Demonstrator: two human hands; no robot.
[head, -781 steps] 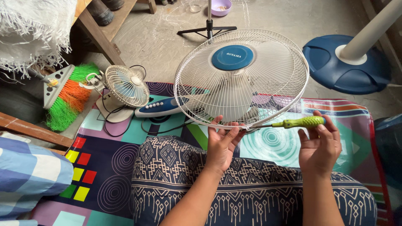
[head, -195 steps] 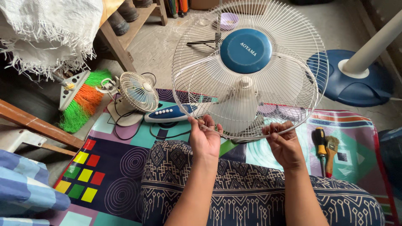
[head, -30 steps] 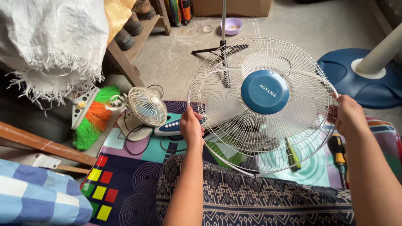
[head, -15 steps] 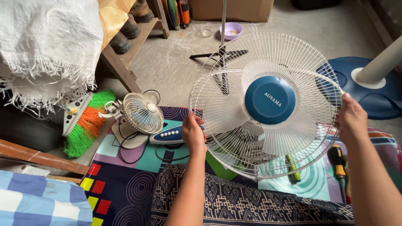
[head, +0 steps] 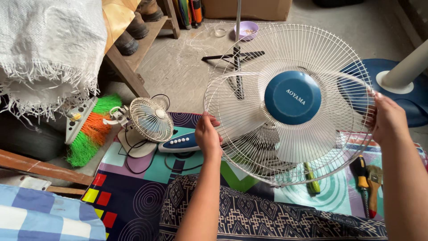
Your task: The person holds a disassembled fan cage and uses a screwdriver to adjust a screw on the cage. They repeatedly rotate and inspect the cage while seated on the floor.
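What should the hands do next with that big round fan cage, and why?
Probably lift the white front grille a bit farther clear. The left hand and right hand grip its opposite rims, and it is held up and tilted, with the fan body showing behind it through the wires. Then it could likely be laid on the colourful mat, away from the green screwdriver.

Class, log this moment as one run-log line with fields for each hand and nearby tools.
left hand: grips fan guard left rim | right hand: grips right rim | guard: lifted, tilted | mat: green screwdriver, orange-black screwdriver, brush
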